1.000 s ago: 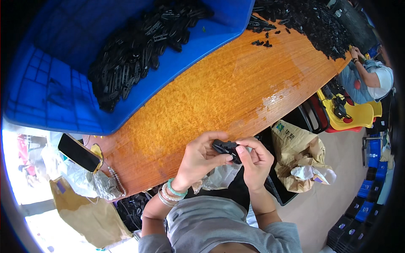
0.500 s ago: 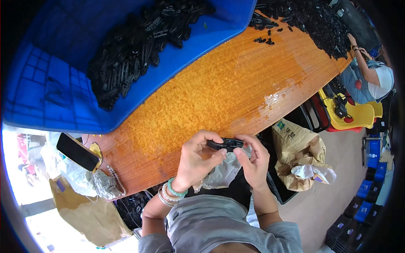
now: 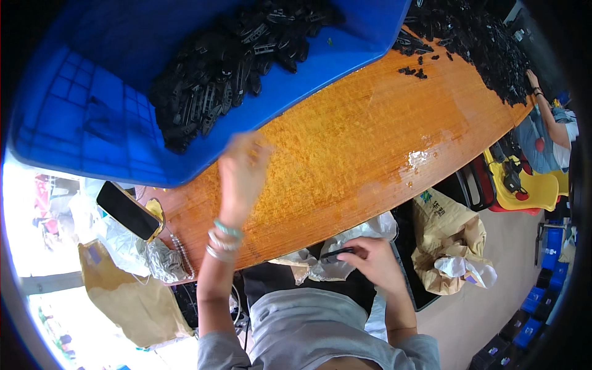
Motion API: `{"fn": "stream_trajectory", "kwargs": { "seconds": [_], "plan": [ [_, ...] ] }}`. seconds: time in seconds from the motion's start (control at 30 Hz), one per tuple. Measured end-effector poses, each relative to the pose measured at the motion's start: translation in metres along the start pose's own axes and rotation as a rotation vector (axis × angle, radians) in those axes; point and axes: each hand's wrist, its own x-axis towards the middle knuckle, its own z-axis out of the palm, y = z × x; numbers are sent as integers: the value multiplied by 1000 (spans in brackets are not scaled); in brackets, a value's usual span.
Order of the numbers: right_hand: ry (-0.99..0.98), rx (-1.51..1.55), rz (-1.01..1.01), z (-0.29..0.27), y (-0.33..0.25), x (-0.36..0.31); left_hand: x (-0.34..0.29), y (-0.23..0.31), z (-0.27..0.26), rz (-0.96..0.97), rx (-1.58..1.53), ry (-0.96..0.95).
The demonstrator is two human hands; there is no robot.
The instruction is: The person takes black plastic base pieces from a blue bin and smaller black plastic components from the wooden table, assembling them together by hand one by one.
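Note:
My right hand [image 3: 375, 264] is closed on a small, long black plastic part [image 3: 335, 254], pinched between thumb and fingers. It is low, over a white plastic bag [image 3: 364, 232] at the table's near edge. My left hand [image 3: 242, 176] is raised over the table, close to the near rim of a blue bin [image 3: 203, 169]. Motion smears its fingers, and I see nothing plainly held in it. Inside the bin lies a heap of similar black plastic parts [image 3: 209, 86].
On the wooden table [image 3: 333, 142], a pile of black parts [image 3: 475, 55] covers the far right, where another person's hand [image 3: 532, 79] rests. A phone [image 3: 127, 211] stands at left. Brown paper bag [image 3: 447, 237] and yellow chair [image 3: 524, 185] are at right.
Both hands were together around the black plastic part. My left hand has let go and moved up toward the bin; my right hand has lowered with the part. The view has shifted slightly.

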Motion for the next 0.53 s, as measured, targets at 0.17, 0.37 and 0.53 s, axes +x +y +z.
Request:
{"fn": "stream_trajectory", "kwargs": {
  "seconds": [0.17, 0.37, 0.53],
  "plan": [
    [25, 49, -175, 12, 5, 4, 58, -75, -35, 53, 821, 374],
    [638, -250, -318, -101, 10, 111, 55, -69, -44, 53, 826, 306],
    [905, -792, -577, -195, -4, 237, 55, -67, -39, 221, 708, 324]
  ]
}}
